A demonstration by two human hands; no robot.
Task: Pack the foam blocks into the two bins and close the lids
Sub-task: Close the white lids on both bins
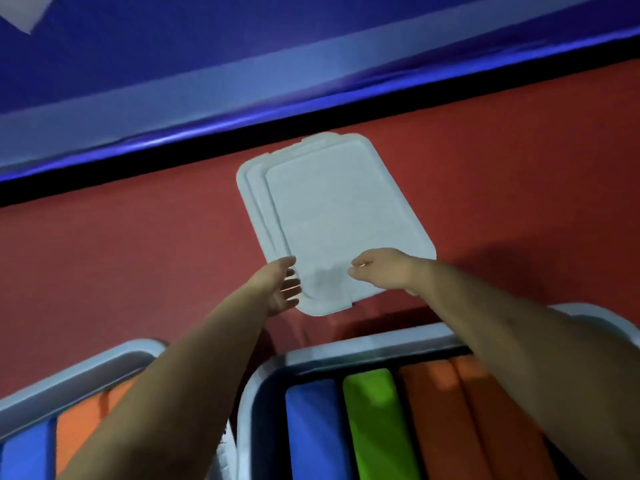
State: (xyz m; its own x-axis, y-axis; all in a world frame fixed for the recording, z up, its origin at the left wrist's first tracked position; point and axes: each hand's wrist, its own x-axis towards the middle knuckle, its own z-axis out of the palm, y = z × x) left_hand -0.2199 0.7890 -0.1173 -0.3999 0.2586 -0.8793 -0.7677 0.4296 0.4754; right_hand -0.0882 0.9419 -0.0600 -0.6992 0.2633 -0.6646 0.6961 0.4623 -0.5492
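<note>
Two white lids lie stacked at the centre of the frame on a red table. The near edge of the top lid is touched by the left hand, fingers spread, and pinched by the right hand. Along the bottom, two bins are filled with foam blocks.

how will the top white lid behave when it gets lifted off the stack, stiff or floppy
Probably fairly stiff: the top lid is a flat moulded sheet with a raised rim. Likely light for its size, being thin. It looks smooth, so it may slide over the lid beneath as the left hand and right hand pull.
</note>
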